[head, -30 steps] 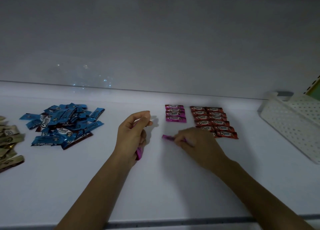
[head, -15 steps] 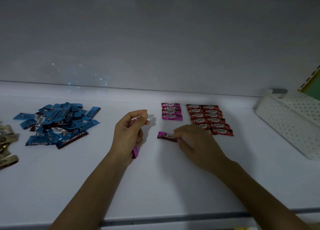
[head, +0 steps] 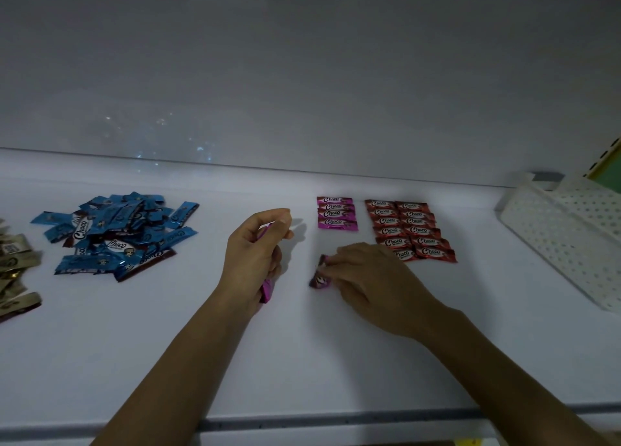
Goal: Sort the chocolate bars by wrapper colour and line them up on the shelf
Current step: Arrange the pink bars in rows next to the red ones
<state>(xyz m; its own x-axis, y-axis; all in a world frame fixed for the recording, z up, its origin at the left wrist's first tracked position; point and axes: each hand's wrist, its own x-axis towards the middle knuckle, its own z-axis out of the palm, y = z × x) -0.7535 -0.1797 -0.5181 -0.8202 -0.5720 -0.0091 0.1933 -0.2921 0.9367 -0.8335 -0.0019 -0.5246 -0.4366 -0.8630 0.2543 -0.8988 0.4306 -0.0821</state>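
Note:
On the white shelf (head: 336, 361) my right hand (head: 373, 282) pinches a single pink bar (head: 319, 277), turned on end against the shelf just below a short column of pink bars (head: 337, 213). My left hand (head: 253, 256) grips a bundle of pink bars (head: 267, 289) whose ends stick out below the palm. To the right of the pink column lie two neat columns of red bars (head: 410, 229). A loose heap of blue bars (head: 117, 230) sits at the left, and gold bars (head: 15, 271) lie at the far left edge.
A white perforated plastic basket (head: 568, 240) stands at the right end of the shelf. The shelf's back wall (head: 302, 93) rises behind the bars, and the front edge rail (head: 336, 422) runs under my forearms.
My right hand has turned the single pink bar from lying flat to nearly on end and drawn it slightly right. The left hand keeps its bundle in the same place.

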